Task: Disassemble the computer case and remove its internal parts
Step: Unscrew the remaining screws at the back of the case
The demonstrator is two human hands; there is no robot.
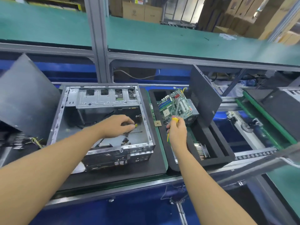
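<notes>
Computer case (100, 101): lies open on the black mat of the surface, largely gutted, with loose cables left on its floor. Left grip (116, 125): inside the case, pinching a small yellow-tipped connector (136, 125) on a dark cable. Right grip (177, 132): just outside the case wall, closed round a yellow-handled screwdriver (175, 119). Beyond the right grip: motherboard (173, 103), propped in a foam tray (211, 143). Step, as judged: freeing leftover wiring. Next move calls for drawing the cable clear without snagging.

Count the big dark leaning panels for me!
2. One dark grey flat metal panel leans left of the open silver computer case; the other in the black foam tray, right. Others may be hidden.
</notes>
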